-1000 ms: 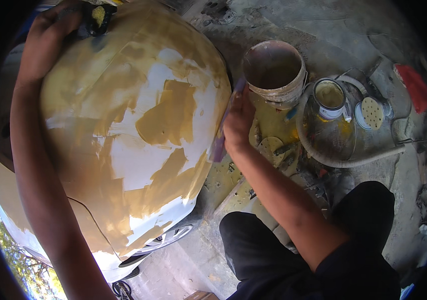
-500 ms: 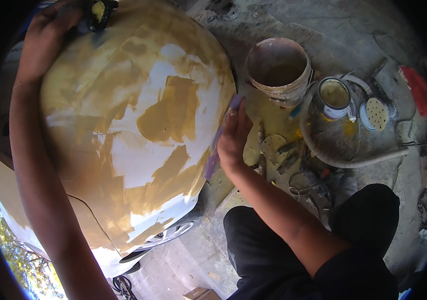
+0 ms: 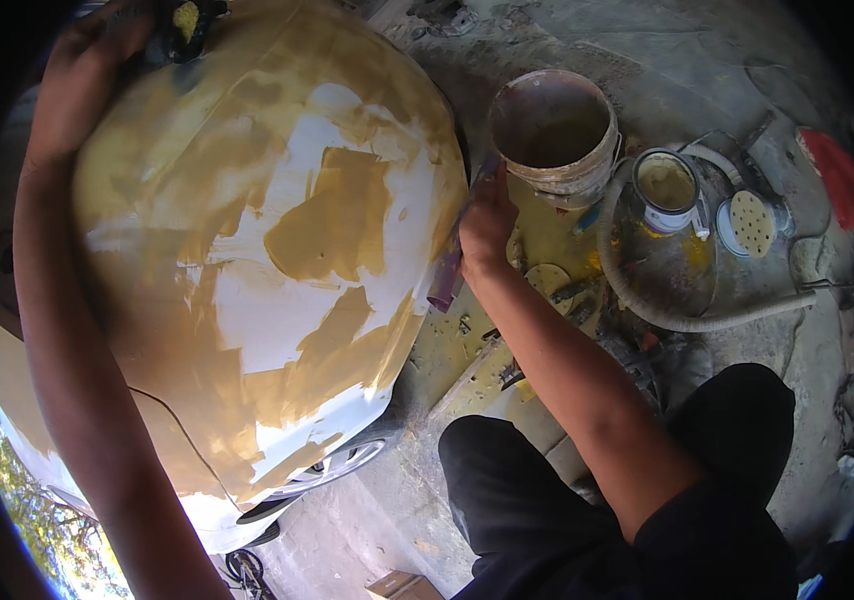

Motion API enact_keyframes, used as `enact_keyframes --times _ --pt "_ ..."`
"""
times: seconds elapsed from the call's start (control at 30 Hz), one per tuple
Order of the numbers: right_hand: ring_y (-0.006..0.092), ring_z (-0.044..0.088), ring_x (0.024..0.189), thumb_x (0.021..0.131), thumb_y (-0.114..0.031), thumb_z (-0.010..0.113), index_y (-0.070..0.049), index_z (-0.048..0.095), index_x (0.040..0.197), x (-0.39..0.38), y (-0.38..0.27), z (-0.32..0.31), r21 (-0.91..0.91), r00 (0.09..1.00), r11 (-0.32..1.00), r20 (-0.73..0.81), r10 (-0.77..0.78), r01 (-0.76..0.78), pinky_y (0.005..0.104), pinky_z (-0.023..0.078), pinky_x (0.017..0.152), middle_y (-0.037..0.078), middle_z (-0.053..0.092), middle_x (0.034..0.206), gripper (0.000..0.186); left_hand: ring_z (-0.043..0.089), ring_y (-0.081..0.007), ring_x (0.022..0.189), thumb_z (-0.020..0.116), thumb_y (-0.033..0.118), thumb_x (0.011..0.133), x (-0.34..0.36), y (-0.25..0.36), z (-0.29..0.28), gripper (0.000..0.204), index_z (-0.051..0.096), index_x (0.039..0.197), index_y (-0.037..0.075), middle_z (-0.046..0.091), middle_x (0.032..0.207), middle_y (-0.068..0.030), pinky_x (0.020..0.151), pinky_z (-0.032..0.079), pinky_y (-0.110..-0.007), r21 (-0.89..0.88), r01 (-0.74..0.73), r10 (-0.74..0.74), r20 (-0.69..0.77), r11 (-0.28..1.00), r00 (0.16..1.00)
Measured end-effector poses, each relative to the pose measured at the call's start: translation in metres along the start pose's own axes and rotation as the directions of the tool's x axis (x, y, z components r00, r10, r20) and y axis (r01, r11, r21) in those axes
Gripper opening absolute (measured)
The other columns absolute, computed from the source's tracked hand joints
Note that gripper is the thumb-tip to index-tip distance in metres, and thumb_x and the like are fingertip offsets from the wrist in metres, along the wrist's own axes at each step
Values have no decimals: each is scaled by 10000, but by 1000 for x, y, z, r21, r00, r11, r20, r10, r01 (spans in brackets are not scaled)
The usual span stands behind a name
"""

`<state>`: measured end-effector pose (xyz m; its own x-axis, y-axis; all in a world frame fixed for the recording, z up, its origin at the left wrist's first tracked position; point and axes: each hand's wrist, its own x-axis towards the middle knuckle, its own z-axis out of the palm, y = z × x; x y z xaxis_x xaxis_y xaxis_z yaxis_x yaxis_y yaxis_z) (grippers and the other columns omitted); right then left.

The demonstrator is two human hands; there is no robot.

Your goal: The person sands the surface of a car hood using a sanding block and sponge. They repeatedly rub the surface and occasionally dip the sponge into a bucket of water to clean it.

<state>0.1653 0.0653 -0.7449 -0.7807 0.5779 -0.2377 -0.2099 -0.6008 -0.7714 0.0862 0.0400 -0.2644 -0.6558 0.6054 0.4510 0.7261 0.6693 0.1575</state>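
Observation:
The rounded car body panel (image 3: 247, 330) fills the left half, white with tan filler patches smeared over it. In my right hand (image 3: 489, 225) is a long, flat purple sanding block (image 3: 447, 280), gripped with the fingers wrapped round it. The block lies along the panel's right edge; whether it touches there I cannot tell. My left hand (image 3: 82, 80) rests at the panel's far left edge, fingers stretched out and partly in shadow. Just right of it sits a dark tail-light-like opening or holder with a yellow lump (image 3: 185, 20) in it.
Right of the panel stands a dirty bucket (image 3: 557, 125) holding murky liquid. Beyond it are an open can (image 3: 666, 185), a round sander with a holed pad (image 3: 752, 225) and its grey hose (image 3: 687, 323). A red object (image 3: 834, 180) lies far right. A wheel (image 3: 342, 462) shows under the panel.
My right hand and the purple sanding block have moved away up and to the right along the panel's edge. My left hand stays at the far left edge.

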Motion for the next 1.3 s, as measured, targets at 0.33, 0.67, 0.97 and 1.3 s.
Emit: enact_keyframes --times 0.33,0.67,0.97,1.3 --pt "445 789 1020 1192 -236 470 149 595 1562 22 -11 12 -144 998 990 -63 -10 1 494 590 903 326 788 1073 549 662 -151 755 723 -7 859 1 5 -1 129 798 860 -112 764 831 -11 708 553 -376 21 -1 0 60 1000 998" --pt "437 730 891 1203 -259 466 127 589 1580 -1 -14 5 -143 998 987 0 -67 67 521 566 857 299 756 972 553 687 -164 803 726 11 874 1 2 -3 187 828 943 -130 812 913 -41 743 568 -381 12 8 -9 81 1000 997" --pt "482 522 1254 1221 -293 546 42 404 1734 -75 27 -10 -369 898 820 140 -416 438 587 386 1143 321 591 1423 629 652 -146 744 642 -14 858 -12 18 4 180 801 927 -64 738 822 -46 686 520 -314 61 33 -36 56 998 998" --pt "459 472 1347 1228 -288 531 26 422 1723 -41 4 0 -364 896 821 116 -429 440 565 371 1199 307 562 1486 596 618 -126 721 651 2 880 -16 19 5 133 778 880 -36 718 793 -20 679 494 -306 83 -15 10 64 996 998"
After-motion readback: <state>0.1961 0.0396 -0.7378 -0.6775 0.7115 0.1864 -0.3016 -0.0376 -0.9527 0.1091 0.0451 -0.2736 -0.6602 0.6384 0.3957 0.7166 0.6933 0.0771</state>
